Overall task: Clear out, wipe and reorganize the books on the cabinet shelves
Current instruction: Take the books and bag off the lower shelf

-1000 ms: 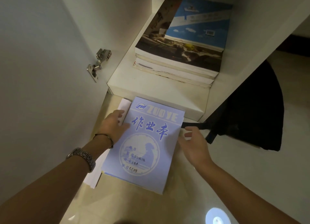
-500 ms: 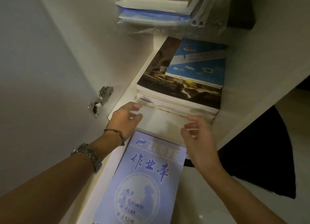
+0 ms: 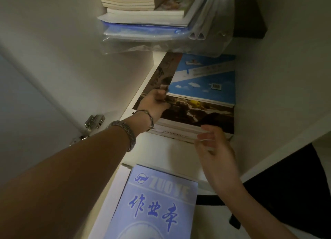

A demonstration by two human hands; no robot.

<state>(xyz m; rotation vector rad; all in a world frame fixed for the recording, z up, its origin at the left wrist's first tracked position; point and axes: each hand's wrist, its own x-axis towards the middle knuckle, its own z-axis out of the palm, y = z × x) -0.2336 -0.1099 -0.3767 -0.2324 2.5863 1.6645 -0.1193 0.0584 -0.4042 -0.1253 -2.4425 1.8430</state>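
Note:
A stack of books [image 3: 197,113] lies flat on the lower cabinet shelf [image 3: 172,149], with a blue-covered book [image 3: 206,79] on top, a dark photo-cover book under it and white books at the bottom. My left hand [image 3: 155,102] grips the stack's left side at the blue book's near corner. At the front right edge, my right hand [image 3: 213,145] pinches the lower white books between thumb and fingers. A pale blue exercise book [image 3: 157,203] lies on the floor below the shelf.
The upper shelf carries another book pile [image 3: 136,4] on clear plastic folders [image 3: 143,31], with a dark box [image 3: 249,18] to the right. The open cabinet door [image 3: 26,99] and its hinge [image 3: 93,122] stand at left. A black bag [image 3: 295,185] lies on the floor at right.
Both hands left the exercise book on the floor and rose to the lower shelf. The left now grips the stack's left side and the right has reached its front edge.

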